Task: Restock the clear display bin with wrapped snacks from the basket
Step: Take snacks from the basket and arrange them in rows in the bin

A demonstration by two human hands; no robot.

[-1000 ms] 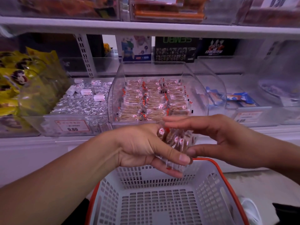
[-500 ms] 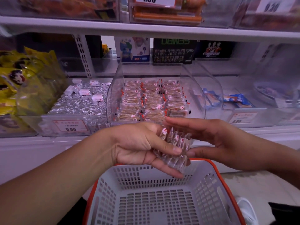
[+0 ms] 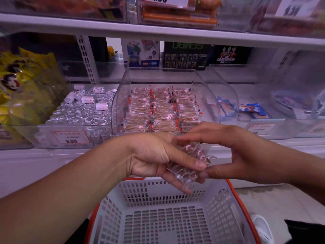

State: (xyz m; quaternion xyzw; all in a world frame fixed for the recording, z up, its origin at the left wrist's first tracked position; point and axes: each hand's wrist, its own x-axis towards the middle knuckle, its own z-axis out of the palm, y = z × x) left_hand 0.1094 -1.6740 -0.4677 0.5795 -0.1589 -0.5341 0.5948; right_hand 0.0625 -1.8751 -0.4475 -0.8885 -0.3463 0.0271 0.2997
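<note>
Presently, entries keyed to the clear display bin (image 3: pixel 121 110):
Snacks: small stack of wrapped snacks (image 3: pixel 190 160) held in front of and below the bin, above the basket's (image 3: pixel 109 208) far rim; likely being squared so they drop in as a row
Left hand (image 3: pixel 158 159): thumb over the stack, fingers curled beneath; carries its weight
Right hand (image 3: pixel 233 155): fingers above, thumb below, pinching the far end; steadies it
Bin: three neat rows inside; room on top
Basket: no snacks visible inside

L hand (image 3: pixel 158 159) & R hand (image 3: pixel 233 155) meet fingertip-to-fingertip, both pinching, forearms angled inward.
</note>
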